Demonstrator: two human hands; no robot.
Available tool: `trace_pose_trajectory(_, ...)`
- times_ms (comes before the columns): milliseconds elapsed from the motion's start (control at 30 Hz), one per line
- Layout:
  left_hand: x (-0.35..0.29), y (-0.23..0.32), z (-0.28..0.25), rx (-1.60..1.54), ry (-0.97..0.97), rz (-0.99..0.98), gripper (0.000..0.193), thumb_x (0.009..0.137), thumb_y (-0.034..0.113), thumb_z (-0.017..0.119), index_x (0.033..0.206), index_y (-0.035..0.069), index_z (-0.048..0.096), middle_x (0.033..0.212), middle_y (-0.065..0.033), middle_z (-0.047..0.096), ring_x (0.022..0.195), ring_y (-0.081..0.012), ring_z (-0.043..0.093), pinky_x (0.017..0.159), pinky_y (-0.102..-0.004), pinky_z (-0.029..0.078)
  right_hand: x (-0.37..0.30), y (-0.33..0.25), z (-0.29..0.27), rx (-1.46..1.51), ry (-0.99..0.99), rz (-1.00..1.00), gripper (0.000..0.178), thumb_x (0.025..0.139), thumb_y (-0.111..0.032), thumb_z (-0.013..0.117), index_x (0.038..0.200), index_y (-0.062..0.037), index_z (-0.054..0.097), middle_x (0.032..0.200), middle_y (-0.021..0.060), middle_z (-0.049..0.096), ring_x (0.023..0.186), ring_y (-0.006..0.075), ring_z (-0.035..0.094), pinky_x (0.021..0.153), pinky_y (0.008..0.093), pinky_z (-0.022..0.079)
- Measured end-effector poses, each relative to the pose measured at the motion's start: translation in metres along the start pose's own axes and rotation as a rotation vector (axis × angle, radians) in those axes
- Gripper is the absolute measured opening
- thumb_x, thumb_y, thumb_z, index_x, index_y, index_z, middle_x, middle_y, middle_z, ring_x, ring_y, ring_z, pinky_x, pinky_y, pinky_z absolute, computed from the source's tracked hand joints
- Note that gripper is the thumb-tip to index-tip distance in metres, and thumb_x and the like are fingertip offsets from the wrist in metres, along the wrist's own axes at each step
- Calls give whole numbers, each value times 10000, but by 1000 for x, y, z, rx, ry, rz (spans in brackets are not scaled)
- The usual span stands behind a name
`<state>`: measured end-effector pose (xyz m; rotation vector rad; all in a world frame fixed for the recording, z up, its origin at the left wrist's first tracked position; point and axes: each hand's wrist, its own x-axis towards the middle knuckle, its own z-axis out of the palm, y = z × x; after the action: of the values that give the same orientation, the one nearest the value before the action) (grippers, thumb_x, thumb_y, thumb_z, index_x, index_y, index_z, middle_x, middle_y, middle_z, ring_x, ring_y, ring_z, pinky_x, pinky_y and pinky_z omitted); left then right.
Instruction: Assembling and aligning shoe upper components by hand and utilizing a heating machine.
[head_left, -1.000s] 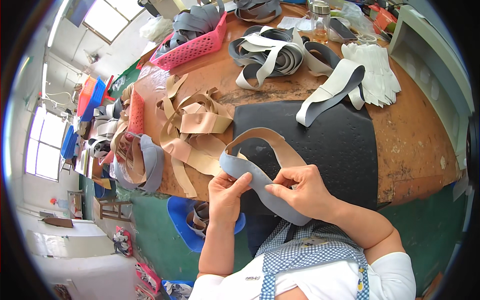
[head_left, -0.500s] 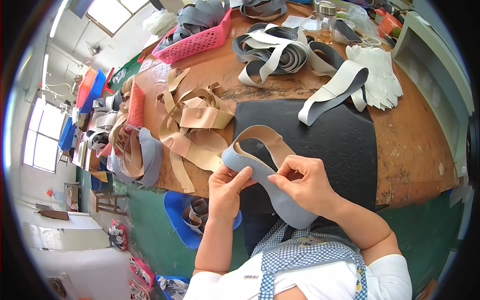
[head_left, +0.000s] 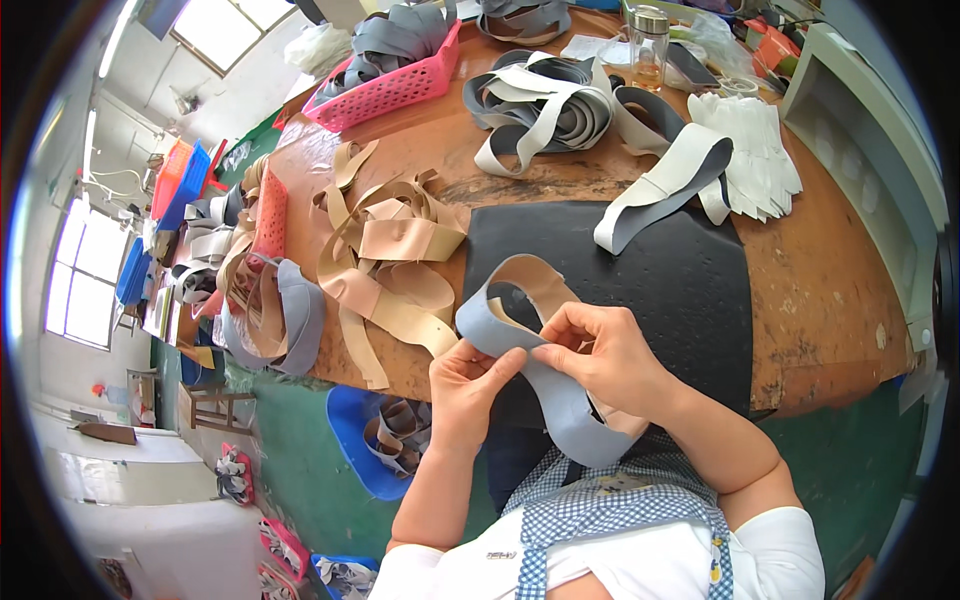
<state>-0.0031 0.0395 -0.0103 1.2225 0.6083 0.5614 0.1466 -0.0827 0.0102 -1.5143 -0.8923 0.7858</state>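
Note:
A looped strip of material [head_left: 568, 412], light blue on its outer face and tan inside, hangs between my hands over the table's near edge. My left hand [head_left: 468, 388] pinches its blue band from the left, thumb on the outer face. Close beside that thumb, my right hand [head_left: 600, 358] grips the same band between thumb and curled fingers. The fingertips behind the band are partly hidden. Under the loop lies a black mat [head_left: 690, 310]. Just left of my hands, several tan strips [head_left: 400, 290] lie tangled on the wooden table [head_left: 810, 300].
Grey and white strips [head_left: 550, 105] are coiled at the back, near white gloves [head_left: 748, 160] and a glass jar [head_left: 648, 55]. A pink basket [head_left: 400, 85] holds grey strips. Below the table's left edge stands a blue bin [head_left: 362, 440]. A grey metal frame [head_left: 870, 130] borders the right.
Both hands have shifted on the strip and come closer together, the left one moving slightly right. The lower part of the loop has turned, showing more of its tan inner side.

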Motion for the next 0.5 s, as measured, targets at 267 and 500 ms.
trace_pose_trajectory(267, 11, 6, -15, -116, 76, -38, 92, 911, 47, 720, 954, -3, 655, 890, -60, 697, 777, -129, 683, 744, -300, 616, -11, 1, 3, 36, -25, 86, 91, 880, -36, 736, 915, 18, 671, 787, 50, 704, 723, 74, 667, 637, 224, 537)
trace_pose_trajectory(500, 15, 4, -18, -90, 95, -59, 90, 889, 23, 734, 912, 10, 649, 847, -41, 687, 740, -106, 667, 723, -275, 599, -11, 4, 5, 34, -28, 71, 95, 881, -39, 736, 911, 20, 668, 785, 52, 703, 709, 65, 653, 625, 222, 530)
